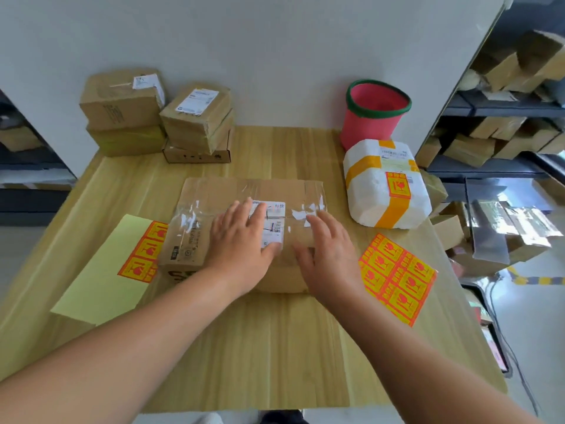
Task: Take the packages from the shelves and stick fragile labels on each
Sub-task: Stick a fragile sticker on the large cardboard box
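Package at centre of bench, left hand and right hand flat on its top, fingers straight, gripping nothing, seemingly steadying it for labelling; fragile-label sheet lies ready at its 3 o'clock.

Label sheet, right edge of table: orange-and-yellow squares, each bearing a broken-glass fragile sign; small print unreadable. Second sheet, left edge: same sign. White parcel, far right: one fragile label. Centre box: shipping label, print blurred; bold "S" on front face. Stacked boxes, far left corner: address slips illegible.
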Tool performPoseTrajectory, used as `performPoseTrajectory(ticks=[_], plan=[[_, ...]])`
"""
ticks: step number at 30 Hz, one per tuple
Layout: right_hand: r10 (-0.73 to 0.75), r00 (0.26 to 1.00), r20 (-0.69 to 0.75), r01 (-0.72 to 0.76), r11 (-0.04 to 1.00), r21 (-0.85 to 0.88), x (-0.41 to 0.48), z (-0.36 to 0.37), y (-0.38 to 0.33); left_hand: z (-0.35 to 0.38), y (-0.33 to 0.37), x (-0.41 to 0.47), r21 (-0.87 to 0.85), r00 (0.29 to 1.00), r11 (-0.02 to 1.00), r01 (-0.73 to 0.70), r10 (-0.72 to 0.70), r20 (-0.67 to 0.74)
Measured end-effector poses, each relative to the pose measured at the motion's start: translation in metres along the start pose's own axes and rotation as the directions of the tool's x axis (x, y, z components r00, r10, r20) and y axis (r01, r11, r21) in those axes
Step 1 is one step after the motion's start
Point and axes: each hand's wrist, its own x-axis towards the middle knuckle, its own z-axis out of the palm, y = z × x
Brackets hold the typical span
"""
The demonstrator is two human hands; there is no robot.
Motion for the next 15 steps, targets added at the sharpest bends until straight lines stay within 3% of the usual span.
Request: performPoseTrajectory(ticks=[7,15], plan=[[-0.213,0.963,0.164,0.235,0.964,-0.124,0.029,0.035,-0.082,-0.039,-0.096,-0.006,-0.028,0.976,0.983,0.182,-0.184,-0.113],[-0.215,0.946,0.244,0.255,0.955,-0.149,0.061,0.098,-0.188,-0.055,-0.238,-0.009,0.019,0.945,0.948,0.318,-0.315,-0.082]])
